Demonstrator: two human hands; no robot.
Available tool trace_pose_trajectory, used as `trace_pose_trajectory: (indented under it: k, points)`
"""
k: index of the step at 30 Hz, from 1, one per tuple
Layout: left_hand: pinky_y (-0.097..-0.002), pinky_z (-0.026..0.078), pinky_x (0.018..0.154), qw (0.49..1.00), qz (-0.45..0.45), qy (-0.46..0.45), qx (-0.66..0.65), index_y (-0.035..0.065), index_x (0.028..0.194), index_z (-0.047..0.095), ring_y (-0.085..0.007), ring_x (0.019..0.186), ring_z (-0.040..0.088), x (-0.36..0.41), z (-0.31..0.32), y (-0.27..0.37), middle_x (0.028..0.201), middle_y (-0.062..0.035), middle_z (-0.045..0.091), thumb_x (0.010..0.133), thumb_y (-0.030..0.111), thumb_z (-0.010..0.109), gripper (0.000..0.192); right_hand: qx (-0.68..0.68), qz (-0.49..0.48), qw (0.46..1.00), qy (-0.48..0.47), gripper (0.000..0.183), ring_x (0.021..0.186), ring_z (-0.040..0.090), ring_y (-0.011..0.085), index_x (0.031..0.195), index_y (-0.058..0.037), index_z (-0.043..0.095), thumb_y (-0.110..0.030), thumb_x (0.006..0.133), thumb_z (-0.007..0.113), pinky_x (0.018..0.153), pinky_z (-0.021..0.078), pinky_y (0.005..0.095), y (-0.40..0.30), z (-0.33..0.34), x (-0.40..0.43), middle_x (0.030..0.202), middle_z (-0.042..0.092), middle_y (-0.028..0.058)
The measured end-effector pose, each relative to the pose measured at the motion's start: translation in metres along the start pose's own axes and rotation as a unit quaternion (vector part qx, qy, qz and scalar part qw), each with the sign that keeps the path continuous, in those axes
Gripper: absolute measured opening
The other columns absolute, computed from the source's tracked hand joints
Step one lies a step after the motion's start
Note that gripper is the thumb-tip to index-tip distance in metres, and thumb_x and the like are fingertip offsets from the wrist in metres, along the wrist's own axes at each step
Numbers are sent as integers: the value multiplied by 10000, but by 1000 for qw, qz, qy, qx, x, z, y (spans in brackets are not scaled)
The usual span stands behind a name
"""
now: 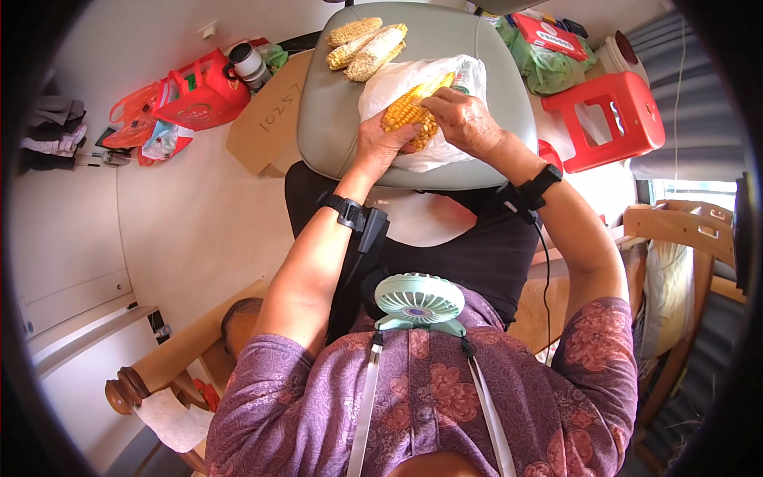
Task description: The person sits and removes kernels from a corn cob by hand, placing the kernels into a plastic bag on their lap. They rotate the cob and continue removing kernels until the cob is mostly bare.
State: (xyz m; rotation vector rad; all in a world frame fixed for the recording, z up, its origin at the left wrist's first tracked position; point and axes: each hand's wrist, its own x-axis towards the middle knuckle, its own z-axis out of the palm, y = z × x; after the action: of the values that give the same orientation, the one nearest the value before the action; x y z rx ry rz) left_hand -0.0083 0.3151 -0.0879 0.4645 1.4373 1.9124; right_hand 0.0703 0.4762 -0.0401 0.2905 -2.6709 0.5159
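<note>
A yellow ear of dried corn (408,109) is gripped near its lower end by my left hand (384,140). My right hand (466,119) presses its fingertips against the right side of the same ear. Both are over a white plastic bag (381,89) lying spread on a grey padded seat (331,125). Loose kernels (424,132) show beside my left thumb, partly covered by the fingers. Towards the seat's back left corner lie several mostly bare corn cobs (366,47), touching one another.
A red plastic stool (641,113) and green plastic bags (545,65) with a red box (549,37) stand right of the seat. On the left are cardboard (262,128), a red bag (208,95) and a white-and-black flask (247,62). A mint-green fan (419,301) hangs at my chest.
</note>
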Motion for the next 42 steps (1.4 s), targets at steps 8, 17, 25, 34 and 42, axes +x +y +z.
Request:
trace_pose_trajectory:
  k: [8,17,25,34,42]
  points:
    - [-230,537,538,1000,1,12,23,-24,1128,560,-120,770,606,1,2,0,947,-62,614,730,153,704,458,-45,-57,997,-20,195,778,598,290,876,-37,574,-44,682,589,644,497,372,4,5,11,830,562,112]
    - [-253,566,601,999,-8,-11,36,-18,1213,503,-147,854,605,2,-2,-2,1038,-79,585,767,161,697,519,-104,-84,985,-105,151,749,609,319,803,17,514,-44,688,590,656,504,382,1,7,23,802,562,161]
    - [-288,579,614,999,-10,9,51,-27,1198,506,-170,859,610,1,0,2,1040,-93,577,766,162,695,508,-132,194,951,-202,284,811,644,341,857,22,603,-180,668,667,717,517,391,-34,5,49,832,639,209]
    - [-282,575,587,999,23,7,34,-21,1162,539,-151,817,614,0,4,-3,992,-80,598,743,137,699,475,-100,307,932,-163,235,821,642,340,843,18,644,-148,684,594,744,508,392,-8,16,42,829,645,221]
    - [-243,552,532,1000,23,7,17,-17,1129,567,-117,747,616,1,0,-6,934,-56,621,732,135,685,441,12,247,969,-11,161,711,624,331,805,25,621,-83,741,520,685,496,401,-7,10,8,731,620,204]
